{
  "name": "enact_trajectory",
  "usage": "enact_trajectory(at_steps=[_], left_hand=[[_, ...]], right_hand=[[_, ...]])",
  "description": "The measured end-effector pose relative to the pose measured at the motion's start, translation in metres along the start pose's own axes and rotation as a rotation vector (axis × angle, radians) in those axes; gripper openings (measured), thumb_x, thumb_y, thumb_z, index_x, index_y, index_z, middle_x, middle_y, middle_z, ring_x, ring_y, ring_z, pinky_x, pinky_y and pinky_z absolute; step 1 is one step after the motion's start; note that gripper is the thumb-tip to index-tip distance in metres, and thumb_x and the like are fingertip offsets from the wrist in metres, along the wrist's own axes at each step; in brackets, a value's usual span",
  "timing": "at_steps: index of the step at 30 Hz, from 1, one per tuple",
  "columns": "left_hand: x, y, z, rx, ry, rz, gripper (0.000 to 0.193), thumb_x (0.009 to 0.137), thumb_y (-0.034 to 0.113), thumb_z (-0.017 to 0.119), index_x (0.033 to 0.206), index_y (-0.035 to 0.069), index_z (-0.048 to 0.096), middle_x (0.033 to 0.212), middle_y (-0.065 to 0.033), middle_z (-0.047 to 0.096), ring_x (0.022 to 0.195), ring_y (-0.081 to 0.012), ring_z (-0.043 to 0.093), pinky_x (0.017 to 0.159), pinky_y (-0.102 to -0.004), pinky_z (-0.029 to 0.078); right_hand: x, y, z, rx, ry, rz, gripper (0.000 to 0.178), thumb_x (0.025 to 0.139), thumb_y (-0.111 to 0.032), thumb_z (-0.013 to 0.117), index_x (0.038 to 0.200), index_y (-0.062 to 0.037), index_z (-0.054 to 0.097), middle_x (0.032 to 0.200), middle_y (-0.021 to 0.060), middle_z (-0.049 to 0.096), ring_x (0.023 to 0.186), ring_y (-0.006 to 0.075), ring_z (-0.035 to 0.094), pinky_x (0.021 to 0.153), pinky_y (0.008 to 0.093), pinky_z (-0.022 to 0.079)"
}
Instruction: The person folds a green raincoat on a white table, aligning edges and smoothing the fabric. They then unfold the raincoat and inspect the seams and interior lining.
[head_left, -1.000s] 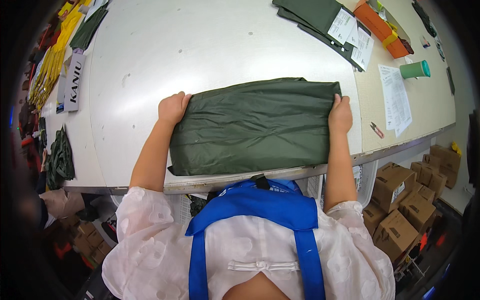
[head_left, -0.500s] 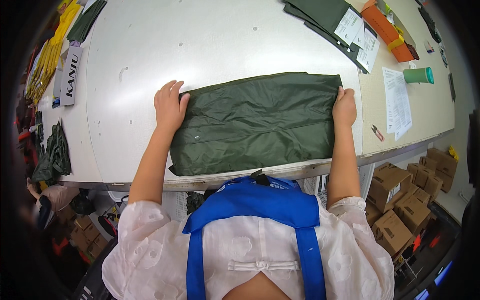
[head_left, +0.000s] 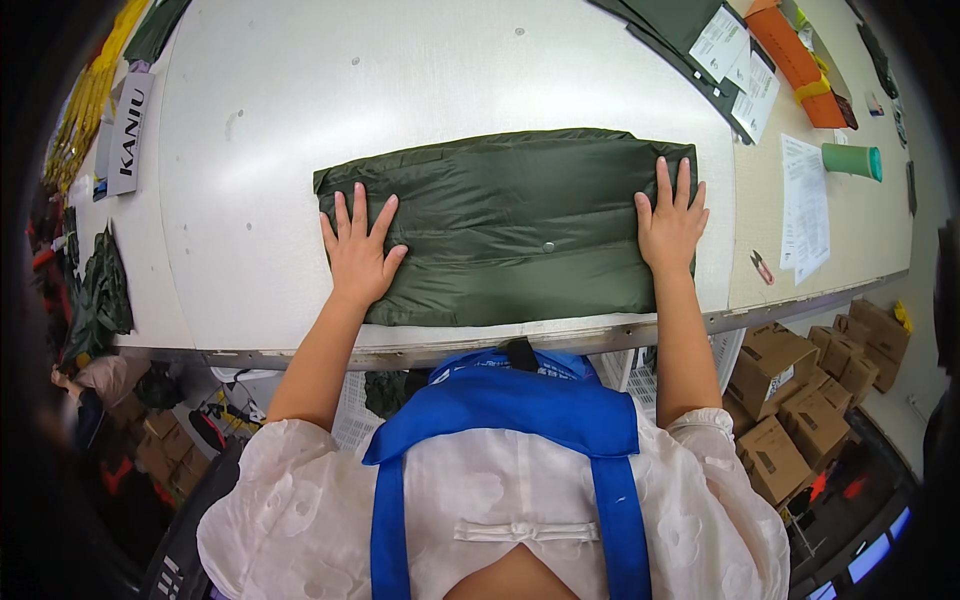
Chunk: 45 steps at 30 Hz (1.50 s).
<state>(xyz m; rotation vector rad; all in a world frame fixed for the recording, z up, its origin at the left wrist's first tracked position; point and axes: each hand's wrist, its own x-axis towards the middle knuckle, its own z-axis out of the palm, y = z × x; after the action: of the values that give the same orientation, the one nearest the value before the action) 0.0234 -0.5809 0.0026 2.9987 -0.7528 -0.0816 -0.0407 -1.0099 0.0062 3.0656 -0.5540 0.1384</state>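
Observation:
A folded piece of dark green, shiny fabric (head_left: 510,205) lies as a wide rectangle along the near edge of the worktable. A small round snap button (head_left: 548,247) shows right of its middle. My left hand (head_left: 360,250) rests flat on the left part of the fabric, fingers spread. On the right end, my right hand (head_left: 671,225) also lies flat with its fingers apart. Creases run across the cloth between the hands. What kind of item the folded fabric is cannot be made out.
The white table (head_left: 270,90) carries dark green folded pieces with paper cards (head_left: 720,40) at far right. Nearby are an orange box (head_left: 795,60), a green cylinder (head_left: 850,160), paper sheets (head_left: 803,205) and thread snips (head_left: 762,267). Cardboard boxes (head_left: 770,365) stand below right. A white box (head_left: 128,135) sits left.
Both hands have gone from holding the fabric's ends to lying flat on top. The left end now reaches farther left, and the visible snap button is right of middle instead of at left.

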Motion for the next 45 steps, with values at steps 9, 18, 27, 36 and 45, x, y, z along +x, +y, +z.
enact_trajectory(at_steps=[9, 18, 27, 36, 45], left_hand=[[0.01, 0.001, -0.007, -0.069, -0.012, -0.014, 0.063, 0.084, 0.052, 0.055, 0.141, 0.033, 0.037, 0.154, -0.0132, 0.016, 0.14, -0.0419, 0.013, 0.108, -0.0625, 0.006], [0.118, 0.042, -0.061, -0.353, -0.231, -0.09, 0.026, 0.087, 0.032, 0.061, 0.099, 0.01, 0.057, 0.089, -0.0077, 0.063, 0.093, -0.0276, 0.059, 0.11, -0.0552, 0.015], [0.098, 0.038, -0.039, -0.291, 0.204, 0.063, 0.047, 0.084, 0.031, 0.064, 0.127, 0.02, 0.052, 0.139, -0.0081, 0.038, 0.131, -0.0311, 0.031, 0.109, -0.056, 0.017], [-0.033, -0.035, -0.026, -1.233, -0.14, -0.969, 0.065, 0.085, 0.022, 0.066, 0.136, -0.004, 0.035, 0.12, -0.0215, 0.054, 0.106, -0.0264, 0.056, 0.09, -0.0335, 0.046], [0.03, 0.064, -0.177, -1.742, -0.103, -0.404, 0.07, 0.077, 0.014, 0.067, 0.134, -0.005, 0.033, 0.118, -0.0191, 0.055, 0.107, -0.0243, 0.057, 0.091, -0.0358, 0.048]], right_hand=[[0.003, 0.005, 0.004, 0.088, 0.023, 0.007, 0.056, 0.091, -0.047, 0.048, 0.142, -0.0315, 0.035, 0.152, 0.0066, 0.024, 0.13, 0.0451, 0.031, 0.098, 0.0606, 0.031], [0.037, -0.002, -0.017, -0.081, 0.002, 0.003, 0.052, 0.095, -0.047, 0.04, 0.144, -0.0321, 0.032, 0.153, 0.0094, 0.021, 0.135, 0.0455, 0.024, 0.103, 0.0644, 0.022], [0.047, 0.001, 0.012, -0.071, 0.03, 0.075, 0.052, 0.094, -0.049, 0.041, 0.142, -0.0314, 0.035, 0.15, 0.0116, 0.028, 0.13, 0.0452, 0.033, 0.104, 0.0611, 0.024], [-0.017, -0.122, -0.057, 1.033, -0.032, -0.076, 0.059, 0.099, -0.038, 0.035, 0.143, -0.0006, 0.025, 0.148, 0.0212, 0.024, 0.137, 0.0361, 0.023, 0.112, 0.0437, 0.018], [-0.041, -0.161, 0.003, 1.78, -0.391, 0.179, 0.065, 0.101, -0.045, 0.025, 0.144, 0.0024, 0.02, 0.149, 0.0195, 0.024, 0.137, 0.0272, 0.027, 0.112, 0.0341, 0.02]])
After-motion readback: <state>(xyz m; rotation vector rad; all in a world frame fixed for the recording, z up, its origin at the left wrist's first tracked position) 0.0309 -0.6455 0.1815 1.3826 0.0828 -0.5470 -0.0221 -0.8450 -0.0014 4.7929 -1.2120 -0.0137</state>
